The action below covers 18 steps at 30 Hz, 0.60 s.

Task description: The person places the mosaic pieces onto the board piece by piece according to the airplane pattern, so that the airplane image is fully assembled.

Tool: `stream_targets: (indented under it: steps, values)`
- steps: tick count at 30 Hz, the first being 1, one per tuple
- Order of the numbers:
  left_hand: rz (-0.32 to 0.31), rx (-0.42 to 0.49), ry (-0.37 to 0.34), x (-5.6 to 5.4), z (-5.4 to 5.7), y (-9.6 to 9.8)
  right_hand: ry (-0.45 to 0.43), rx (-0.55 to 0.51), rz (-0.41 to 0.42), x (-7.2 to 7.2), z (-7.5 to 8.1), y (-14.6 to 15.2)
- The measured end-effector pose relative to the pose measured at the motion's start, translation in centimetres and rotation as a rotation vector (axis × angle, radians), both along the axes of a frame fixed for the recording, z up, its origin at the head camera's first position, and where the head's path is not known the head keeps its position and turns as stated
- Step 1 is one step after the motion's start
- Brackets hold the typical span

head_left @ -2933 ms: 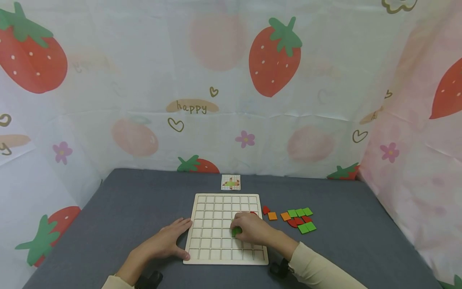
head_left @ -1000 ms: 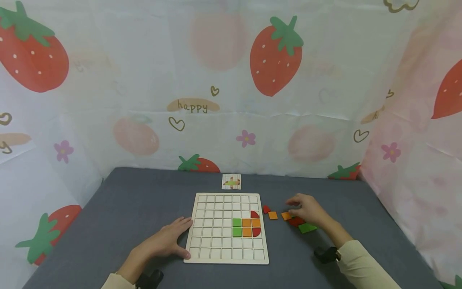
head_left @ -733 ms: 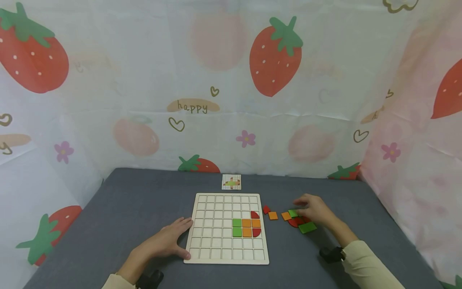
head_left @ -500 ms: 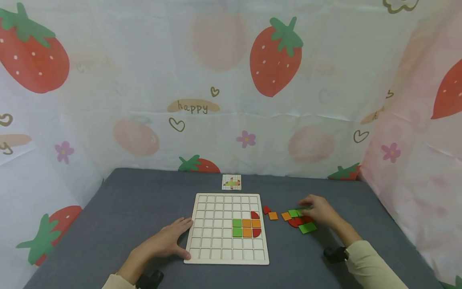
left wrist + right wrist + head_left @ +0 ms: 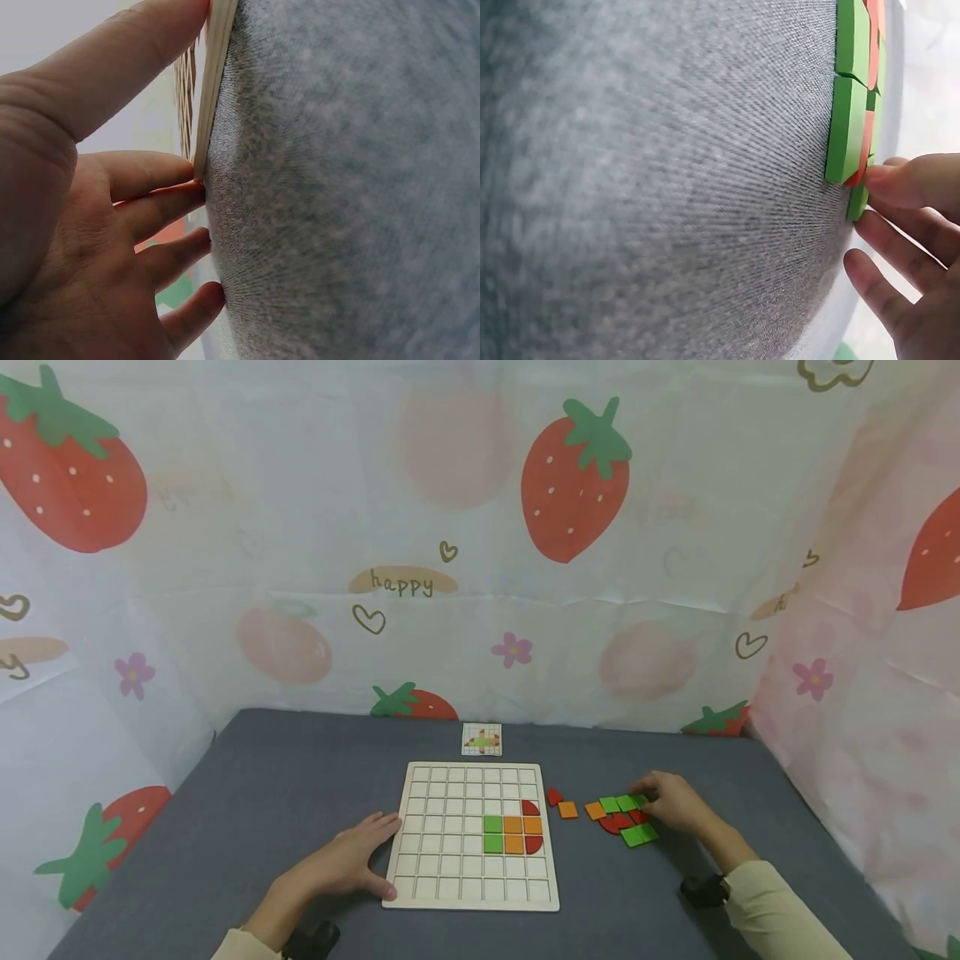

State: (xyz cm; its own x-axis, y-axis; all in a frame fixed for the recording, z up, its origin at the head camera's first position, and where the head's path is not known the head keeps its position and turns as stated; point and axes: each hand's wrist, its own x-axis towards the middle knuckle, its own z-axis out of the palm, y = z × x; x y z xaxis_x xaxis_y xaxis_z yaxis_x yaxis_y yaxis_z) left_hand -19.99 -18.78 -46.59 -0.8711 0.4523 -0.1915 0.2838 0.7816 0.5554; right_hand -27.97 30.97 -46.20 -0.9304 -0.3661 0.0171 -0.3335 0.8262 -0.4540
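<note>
A pale wooden grid board (image 5: 438,864) lies on the grey cloth, with red, orange and green tiles in its right-hand cells. My left hand (image 5: 347,858) rests along the board's left side, fingers extended and thumb at the near corner; the left wrist view shows fingertips and thumb against the board's edge (image 5: 214,90). To the right, my right hand (image 5: 678,803) reaches a row of green tiles. Its thumb and fingertips pinch the end green tile (image 5: 859,202), partly hidden in the head view. Two more green tiles (image 5: 638,835) lie nearer me, beside red tiles (image 5: 615,823).
A small pattern card (image 5: 482,740) lies behind the board. Between board and pile are a red tile (image 5: 554,797) and an orange tile (image 5: 567,810). Another orange tile (image 5: 595,811) sits at the pile's left end. A strawberry-print curtain (image 5: 457,527) stands behind the table.
My right hand has left the board, where two green tiles now show, and moved to the pile. There it has slid rightward along the green row to the end tile. My left hand stays put.
</note>
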Motion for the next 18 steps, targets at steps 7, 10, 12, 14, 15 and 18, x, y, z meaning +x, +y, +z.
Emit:
stream_targets:
  steps: [7, 10, 12, 14, 15, 18]
  values:
    - [-0.011, 0.007, 0.002, 0.18, 0.05, 0.06, -0.002, 0.045, -0.003, -0.12, -0.22, -0.12]
    - [-0.009, 0.006, -0.004, 0.13, -0.01, 0.07, -0.002, 0.075, 0.006, -0.19, -0.05, -0.23]
    - [-0.007, 0.003, -0.005, 0.06, -0.1, 0.05, -0.001, 0.096, 0.012, -0.26, 0.01, -0.3]
    - [-0.004, -0.001, -0.005, -0.03, -0.18, 0.02, 0.007, 0.115, 0.025, -0.34, 0.16, -0.37]
    - [-0.006, 0.0, -0.004, -0.06, -0.16, 0.01, 0.012, 0.124, 0.032, -0.37, 0.23, -0.42]
    - [-0.007, 0.002, -0.001, -0.03, 0.0, -0.03, 0.022, 0.141, 0.034, -0.36, 0.35, -0.57]
